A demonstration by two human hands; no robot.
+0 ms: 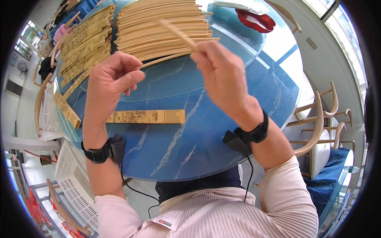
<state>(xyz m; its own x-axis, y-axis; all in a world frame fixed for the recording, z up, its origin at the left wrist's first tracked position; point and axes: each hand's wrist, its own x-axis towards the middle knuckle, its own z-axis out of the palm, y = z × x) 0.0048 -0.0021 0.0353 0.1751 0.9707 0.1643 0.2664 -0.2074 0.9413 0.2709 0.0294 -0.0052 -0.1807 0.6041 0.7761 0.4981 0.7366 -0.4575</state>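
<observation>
Both my hands are over the blue marbled tabletop. My left hand has its thumb and curled fingers closed at the near end of a thin wooden chopstick, which slants up toward my right hand. Another chopstick, smeared by motion, sticks up and left from between the thumb and fingers of my right hand. Beyond my hands lies a wide stack of pale chopsticks. A slim yellow printed sleeve lies flat below my hands, its left end hidden behind my left wrist.
Many similar yellow printed sleeves are stacked in a pile at the far left, with a loose sleeve at the table's left edge. A red dish stands far right. White plastic crates and wooden chairs surround the table.
</observation>
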